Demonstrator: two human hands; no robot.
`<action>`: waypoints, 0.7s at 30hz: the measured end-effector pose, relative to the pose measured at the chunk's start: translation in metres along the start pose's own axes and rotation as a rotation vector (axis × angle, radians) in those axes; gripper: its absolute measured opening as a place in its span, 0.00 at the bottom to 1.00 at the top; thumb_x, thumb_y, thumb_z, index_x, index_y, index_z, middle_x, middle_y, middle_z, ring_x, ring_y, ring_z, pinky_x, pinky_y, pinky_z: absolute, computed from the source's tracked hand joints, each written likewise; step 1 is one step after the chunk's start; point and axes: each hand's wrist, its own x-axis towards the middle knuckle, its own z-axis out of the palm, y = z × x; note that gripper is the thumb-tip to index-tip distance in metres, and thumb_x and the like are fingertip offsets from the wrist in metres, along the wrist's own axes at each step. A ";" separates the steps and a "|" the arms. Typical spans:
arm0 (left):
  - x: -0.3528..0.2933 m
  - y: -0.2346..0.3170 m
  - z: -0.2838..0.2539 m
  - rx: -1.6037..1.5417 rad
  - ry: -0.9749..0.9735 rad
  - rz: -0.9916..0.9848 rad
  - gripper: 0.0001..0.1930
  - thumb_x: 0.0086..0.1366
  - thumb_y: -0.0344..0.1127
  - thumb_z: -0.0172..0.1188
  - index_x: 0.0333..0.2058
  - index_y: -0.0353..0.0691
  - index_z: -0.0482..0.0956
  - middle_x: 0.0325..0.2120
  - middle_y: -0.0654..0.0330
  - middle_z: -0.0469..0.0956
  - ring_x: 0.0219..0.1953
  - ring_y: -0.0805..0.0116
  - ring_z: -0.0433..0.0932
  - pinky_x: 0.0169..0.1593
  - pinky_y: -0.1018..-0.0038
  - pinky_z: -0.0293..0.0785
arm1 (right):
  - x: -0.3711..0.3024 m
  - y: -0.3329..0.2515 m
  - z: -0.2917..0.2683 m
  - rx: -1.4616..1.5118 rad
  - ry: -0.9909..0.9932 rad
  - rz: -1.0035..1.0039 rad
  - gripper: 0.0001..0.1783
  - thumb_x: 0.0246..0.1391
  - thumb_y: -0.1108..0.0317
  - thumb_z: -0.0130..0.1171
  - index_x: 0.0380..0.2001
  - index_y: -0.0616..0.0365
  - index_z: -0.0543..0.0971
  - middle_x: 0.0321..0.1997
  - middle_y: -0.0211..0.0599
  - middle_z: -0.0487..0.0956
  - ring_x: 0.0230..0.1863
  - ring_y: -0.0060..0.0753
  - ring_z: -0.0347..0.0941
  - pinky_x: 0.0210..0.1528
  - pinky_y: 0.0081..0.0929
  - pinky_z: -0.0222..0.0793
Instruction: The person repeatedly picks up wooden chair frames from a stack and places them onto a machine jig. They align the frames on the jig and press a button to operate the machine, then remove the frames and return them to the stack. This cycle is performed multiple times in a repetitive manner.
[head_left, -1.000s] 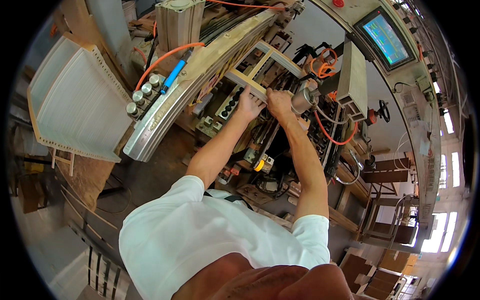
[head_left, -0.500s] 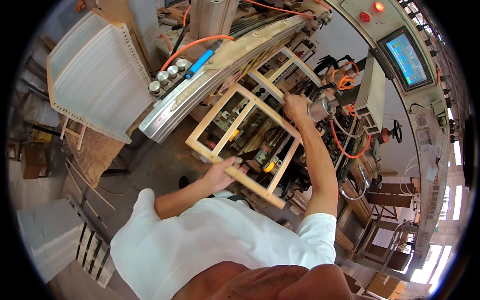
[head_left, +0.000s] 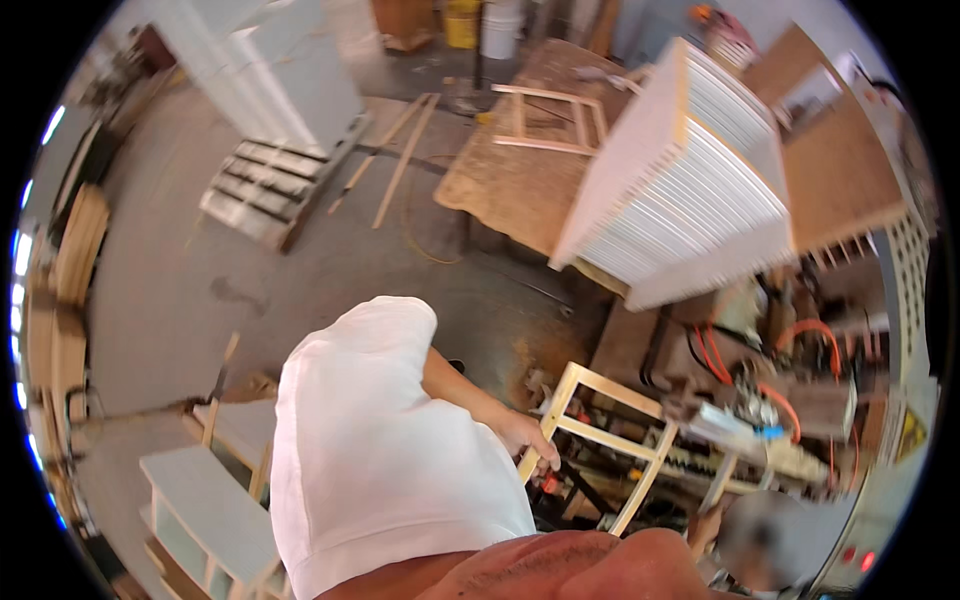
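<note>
A pale wooden frame (head_left: 606, 438) with a crossbar is held tilted over the machine at the lower right. My left hand (head_left: 527, 437) is closed round the frame's near-left rail, thumb and fingers wrapped on it. At the lower right, a part of what appears to be my right hand (head_left: 705, 528) shows beside a blurred patch. Its fingers are too unclear to read, and I cannot tell whether it touches wood. Another pale wooden piece (head_left: 718, 482) lies in the machine, just right of the held frame.
A brown worktable (head_left: 490, 165) bears a light wooden frame (head_left: 545, 146) and a tall stack of white panels (head_left: 680, 190). Loose wooden strips (head_left: 405, 160) lie on the floor near a slatted pallet (head_left: 265, 190). White cabinet-like pieces (head_left: 205, 505) stand at lower left. Orange hoses (head_left: 780, 410) cross the machine.
The view has swung left, bringing the worktable and floor into sight. My left hand still grips the frame; my right hand now shows only in part at the lower right edge.
</note>
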 end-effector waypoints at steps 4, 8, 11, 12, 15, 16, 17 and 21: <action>-0.021 -0.018 -0.023 -0.047 0.062 0.114 0.14 0.64 0.38 0.59 0.45 0.38 0.77 0.29 0.65 0.73 0.39 0.64 0.75 0.47 0.63 0.71 | 0.015 -0.017 -0.005 0.061 -0.032 0.158 0.38 0.46 0.76 0.60 0.63 0.59 0.63 0.46 0.50 0.79 0.40 0.50 0.78 0.40 0.47 0.73; -0.051 -0.004 -0.039 -0.178 0.225 0.089 0.14 0.62 0.39 0.61 0.43 0.40 0.78 0.33 0.65 0.72 0.37 0.65 0.74 0.47 0.62 0.72 | 0.002 -0.029 -0.018 -0.163 -0.119 0.209 0.39 0.47 0.70 0.62 0.64 0.56 0.63 0.45 0.47 0.80 0.41 0.46 0.78 0.43 0.44 0.73; -0.052 0.005 -0.064 -0.207 0.440 0.206 0.09 0.61 0.36 0.61 0.37 0.39 0.78 0.28 0.63 0.72 0.32 0.65 0.74 0.42 0.61 0.75 | -0.009 -0.055 -0.049 -0.201 -0.189 0.206 0.38 0.51 0.66 0.62 0.65 0.53 0.61 0.47 0.45 0.80 0.46 0.47 0.77 0.51 0.45 0.69; -0.052 0.016 -0.077 -0.228 0.498 0.207 0.06 0.61 0.34 0.61 0.34 0.39 0.78 0.25 0.62 0.72 0.29 0.65 0.74 0.40 0.62 0.76 | -0.028 -0.051 -0.055 -0.206 -0.200 0.234 0.37 0.52 0.65 0.61 0.65 0.52 0.61 0.47 0.45 0.80 0.47 0.47 0.76 0.52 0.46 0.68; -0.052 0.008 -0.128 -0.319 0.455 0.330 0.06 0.59 0.31 0.61 0.25 0.42 0.73 0.20 0.62 0.71 0.27 0.65 0.75 0.39 0.63 0.76 | -0.015 -0.048 -0.061 -0.039 -0.104 0.086 0.35 0.52 0.51 0.60 0.61 0.52 0.67 0.48 0.50 0.78 0.48 0.50 0.75 0.48 0.45 0.71; -0.056 0.008 -0.119 -0.363 0.543 0.355 0.06 0.59 0.31 0.60 0.25 0.43 0.73 0.19 0.63 0.72 0.28 0.65 0.75 0.40 0.63 0.75 | 0.009 -0.041 -0.048 -0.059 -0.121 0.071 0.39 0.49 0.46 0.62 0.61 0.51 0.67 0.48 0.50 0.78 0.47 0.50 0.76 0.46 0.47 0.71; -0.057 0.018 -0.123 -0.336 0.503 0.341 0.08 0.60 0.31 0.58 0.23 0.44 0.71 0.18 0.63 0.69 0.26 0.65 0.73 0.41 0.64 0.73 | -0.008 -0.055 -0.054 -0.002 -0.135 0.138 0.40 0.47 0.46 0.63 0.61 0.51 0.67 0.48 0.50 0.78 0.48 0.50 0.75 0.49 0.46 0.69; -0.042 0.019 -0.137 -0.307 0.508 0.335 0.05 0.61 0.32 0.58 0.29 0.43 0.70 0.19 0.64 0.65 0.29 0.64 0.69 0.46 0.63 0.72 | -0.003 -0.027 -0.030 -0.032 0.030 0.085 0.34 0.44 0.51 0.65 0.55 0.45 0.69 0.39 0.41 0.80 0.46 0.47 0.74 0.56 0.56 0.58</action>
